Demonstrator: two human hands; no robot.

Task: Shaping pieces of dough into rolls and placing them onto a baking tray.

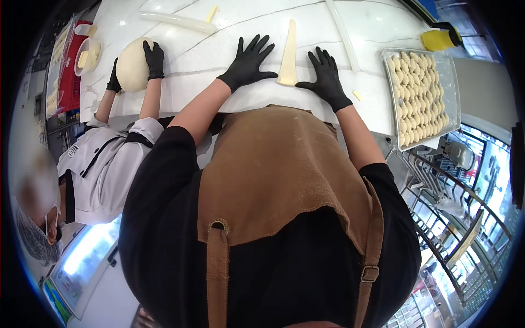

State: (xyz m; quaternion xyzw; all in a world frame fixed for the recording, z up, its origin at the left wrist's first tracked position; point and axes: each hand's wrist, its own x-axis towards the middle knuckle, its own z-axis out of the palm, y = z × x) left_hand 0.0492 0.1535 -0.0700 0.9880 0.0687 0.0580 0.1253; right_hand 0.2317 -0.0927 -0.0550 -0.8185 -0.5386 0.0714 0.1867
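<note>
A long, narrow triangle of pale dough (287,57) lies on the white marble table (251,22) between my gloved hands. My left hand (246,64) rests flat with fingers spread, its thumb reaching toward the dough's left side. On the other side, my right hand (327,79) lies with fingers apart, thumb near the wide lower end of the dough. A small yellow piece (357,95) sits right of that hand.
A tray of shaped dough pieces (418,95), yellow container (436,39), and two translucent rods (174,21) (342,35) lie around me. At left, a co-worker in white (101,169) holds a dough ball (130,68) near a bowl (88,57) and red crate (69,82).
</note>
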